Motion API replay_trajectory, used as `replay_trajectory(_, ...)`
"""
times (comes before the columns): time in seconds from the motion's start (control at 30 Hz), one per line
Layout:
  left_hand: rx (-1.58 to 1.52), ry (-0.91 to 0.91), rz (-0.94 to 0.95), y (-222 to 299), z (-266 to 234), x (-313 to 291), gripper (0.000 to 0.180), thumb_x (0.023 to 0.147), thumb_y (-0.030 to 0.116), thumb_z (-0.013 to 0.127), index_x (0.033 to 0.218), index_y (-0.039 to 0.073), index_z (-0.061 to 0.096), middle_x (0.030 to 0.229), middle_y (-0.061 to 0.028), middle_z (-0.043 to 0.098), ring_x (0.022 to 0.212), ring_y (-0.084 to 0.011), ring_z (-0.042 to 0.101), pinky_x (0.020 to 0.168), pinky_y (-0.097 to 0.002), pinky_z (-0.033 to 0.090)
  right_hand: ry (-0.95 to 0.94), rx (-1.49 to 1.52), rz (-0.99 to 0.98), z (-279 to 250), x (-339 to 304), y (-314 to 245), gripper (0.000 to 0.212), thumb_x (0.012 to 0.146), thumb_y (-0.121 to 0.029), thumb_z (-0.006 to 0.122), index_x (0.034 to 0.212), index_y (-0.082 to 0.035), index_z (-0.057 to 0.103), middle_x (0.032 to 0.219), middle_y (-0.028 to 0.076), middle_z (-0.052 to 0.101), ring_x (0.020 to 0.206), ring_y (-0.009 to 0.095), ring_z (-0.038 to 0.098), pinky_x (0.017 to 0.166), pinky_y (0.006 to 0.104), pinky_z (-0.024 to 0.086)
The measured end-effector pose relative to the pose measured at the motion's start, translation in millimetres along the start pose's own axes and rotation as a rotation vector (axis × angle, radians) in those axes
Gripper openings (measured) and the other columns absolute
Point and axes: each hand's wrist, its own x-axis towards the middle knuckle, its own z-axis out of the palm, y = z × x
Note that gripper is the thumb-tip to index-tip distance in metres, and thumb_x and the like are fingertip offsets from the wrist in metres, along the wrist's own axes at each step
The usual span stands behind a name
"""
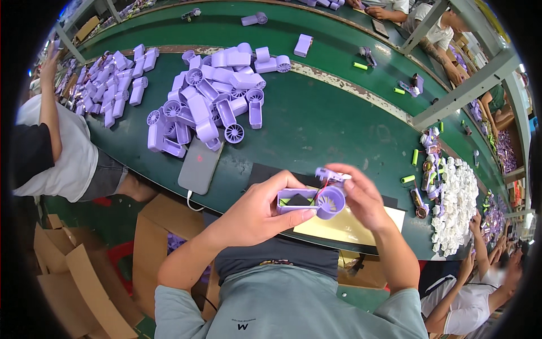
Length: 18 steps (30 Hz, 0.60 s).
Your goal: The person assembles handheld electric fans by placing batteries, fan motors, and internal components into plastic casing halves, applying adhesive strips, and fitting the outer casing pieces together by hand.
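Note:
My left hand (254, 212) is wrapped round a light purple plastic housing (280, 204), held level above the table edge. The housing has an open box end and a round vaned end; inside the box lie a black block (299, 200) and something yellow-green. Red wires run from the housing to a small purple part (326, 173) just above its round end. My right hand (364, 200) has its fingers closed on that small part. Beneath both hands lies a yellow sheet (316, 230) on a black mat (262, 174).
A heap of purple housings (206, 107) covers the table's far left. Near it lies a grey phone (200, 164) with a white cable. To the right are wired motor assemblies with green cells (415, 157) and a pile of white parts (454, 203). Cardboard boxes (155, 226) stand below; co-workers sit either side.

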Motion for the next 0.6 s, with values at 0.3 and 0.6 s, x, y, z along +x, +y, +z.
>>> replay_trajectory(0.3,-0.114,0.131,-0.007,-37.2,13.3,13.4,0.028,0.092,0.017,0.083,0.103,-0.002,0.066,0.079,-0.0034,0.067,0.066,-0.0047,0.062,0.053,-0.0218,0.048,0.11,-0.8,-0.533,26.4,0.8,-27.9,0.031,0.094,-0.011,0.076,0.12,0.003,0.068,0.111,0.019,0.069,0.097,0.028,0.071,0.085,0.0363,0.057)
replay_trajectory(0.6,-0.168,0.164,0.027,-41.3,19.1,8.4,0.029,0.092,0.014,0.083,0.107,-0.004,0.065,0.089,-0.0062,0.069,0.071,-0.0069,0.064,0.058,-0.0237,0.056,0.028,-0.863,-0.451,23.3,-8.2,-37.0,0.037,0.096,-0.014,0.073,0.129,0.002,0.066,0.117,0.019,0.069,0.101,0.033,0.071,0.089,0.0378,0.055)
